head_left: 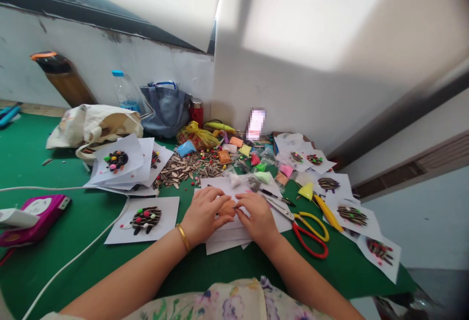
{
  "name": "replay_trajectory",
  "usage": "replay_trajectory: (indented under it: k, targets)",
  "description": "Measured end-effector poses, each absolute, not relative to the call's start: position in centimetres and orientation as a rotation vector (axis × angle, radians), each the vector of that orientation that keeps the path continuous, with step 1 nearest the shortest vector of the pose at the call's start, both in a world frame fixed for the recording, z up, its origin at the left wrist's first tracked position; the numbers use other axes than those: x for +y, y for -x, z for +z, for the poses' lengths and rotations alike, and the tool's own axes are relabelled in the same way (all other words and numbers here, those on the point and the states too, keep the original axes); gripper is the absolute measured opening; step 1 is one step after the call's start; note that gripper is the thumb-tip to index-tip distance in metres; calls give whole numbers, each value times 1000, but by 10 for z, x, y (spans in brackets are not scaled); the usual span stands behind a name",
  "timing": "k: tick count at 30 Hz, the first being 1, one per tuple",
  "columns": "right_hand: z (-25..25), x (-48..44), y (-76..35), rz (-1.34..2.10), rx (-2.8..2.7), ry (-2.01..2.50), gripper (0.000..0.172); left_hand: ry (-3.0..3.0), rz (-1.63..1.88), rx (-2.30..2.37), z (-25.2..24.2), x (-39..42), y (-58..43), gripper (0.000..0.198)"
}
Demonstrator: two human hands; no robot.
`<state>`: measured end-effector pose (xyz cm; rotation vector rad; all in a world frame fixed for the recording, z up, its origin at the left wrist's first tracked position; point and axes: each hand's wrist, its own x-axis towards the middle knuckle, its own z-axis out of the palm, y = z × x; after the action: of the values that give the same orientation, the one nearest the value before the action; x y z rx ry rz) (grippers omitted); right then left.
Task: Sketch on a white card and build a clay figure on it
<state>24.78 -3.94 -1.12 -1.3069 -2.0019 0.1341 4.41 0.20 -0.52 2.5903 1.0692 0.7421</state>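
My left hand [207, 213], with a gold bangle at the wrist, curls its fingers and thumb around a flat orange piece of clay [227, 207] on a stack of white paper [223, 239]. Close on its right, my right hand [256, 216] has thumb and forefinger pinched together at the clay's edge. A small dark tip shows at that pinch, too small to make out. Just beyond the hands lie a black pen [270, 194] and scissors [311, 232] with red and yellow handles. Loose sunflower seeds [183, 169] are heaped behind the left hand.
Seed-and-clay hedgehog pictures lie left [146, 220] and right [351, 215]. Small clay packets [263, 176] spread behind the paper. A white cable [84, 251] crosses the green table [84, 281]. Bags [166, 107], a bottle [124, 93] and a phone [255, 124] stand along the wall.
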Motion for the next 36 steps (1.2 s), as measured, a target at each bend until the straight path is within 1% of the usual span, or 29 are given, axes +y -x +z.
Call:
replay_trajectory:
  k: [3,5,9,14,20,26,29,32,34,36]
  targets:
    - [-9,-43,-237,211,-2038,1262,13,-2477,776,994,-5,-1,-47,26]
    - [-7,-44,-234,231,-2042,1269,15,-2400,803,967,-8,-1,-48,20]
    - [-5,-44,-236,340,-1984,1285,19,-2279,863,966,-10,-1,-48,18]
    - [-3,-44,-238,437,-1942,1195,26,-2201,876,959,-5,-1,-49,15]
    - [0,-45,-237,408,-1933,1183,24,-2168,860,946,-4,-2,-51,12]
    - [-4,-47,-234,306,-1954,1236,24,-2170,859,944,-2,-6,-54,15]
    - [-7,-45,-240,289,-1986,1272,21,-2225,833,979,-2,-5,-53,13]
    - [-12,-37,-255,196,-2015,1414,18,-2339,793,1047,-3,-1,-49,16]
    - [-17,-31,-266,79,-2051,1554,18,-2443,740,1062,-6,2,-46,21]
    - [-23,-25,-274,5,-2114,1653,17,-2521,663,1039,-11,5,-44,37]
